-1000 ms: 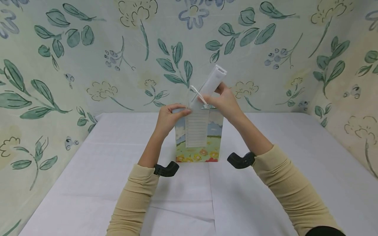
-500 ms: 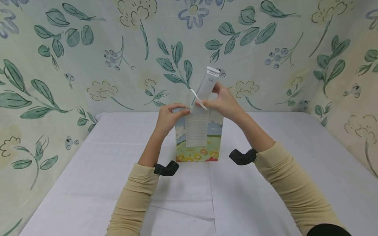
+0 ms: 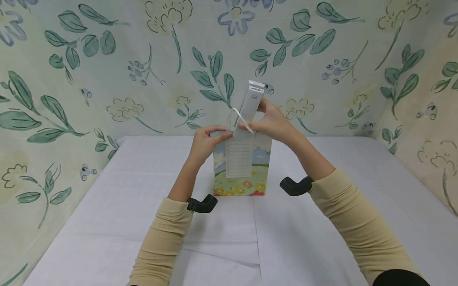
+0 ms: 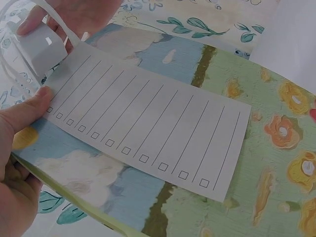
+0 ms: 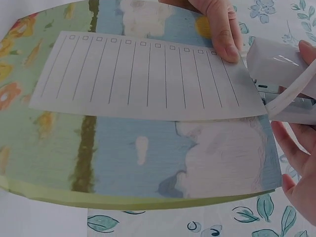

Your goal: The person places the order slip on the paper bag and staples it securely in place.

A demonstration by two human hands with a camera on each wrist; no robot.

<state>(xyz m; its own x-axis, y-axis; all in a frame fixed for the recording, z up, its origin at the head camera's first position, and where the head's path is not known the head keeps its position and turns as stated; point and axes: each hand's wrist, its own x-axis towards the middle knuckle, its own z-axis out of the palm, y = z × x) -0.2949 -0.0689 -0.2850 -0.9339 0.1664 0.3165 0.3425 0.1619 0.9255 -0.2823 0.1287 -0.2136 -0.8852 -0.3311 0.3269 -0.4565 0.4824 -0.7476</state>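
A paper gift bag (image 3: 240,187) printed with sky, meadow and flowers stands upright in the head view. Against its upper front lies a white checklist sheet (image 3: 238,159) with ruled lines and small boxes. My left hand (image 3: 206,143) pinches the sheet and the bag's top edge, thumb in front and fingers behind. My right hand (image 3: 274,122) grips a white stapler (image 3: 251,99), tilted above the bag's rim. In the right wrist view the stapler (image 5: 276,61) has its mouth at the sheet's top edge. A white bag handle (image 5: 295,91) crosses in front of it.
A white cloth covers the table (image 3: 118,190), with fold creases near the front. Behind it hangs a floral backdrop (image 3: 157,103). Black wrist cameras sit on both forearms, the left camera (image 3: 202,203) and the right camera (image 3: 295,186).
The stapler has swung left and more upright over the bag's rim, with my right hand tilting along. My left hand, the sheet and the bag stay almost where they were.
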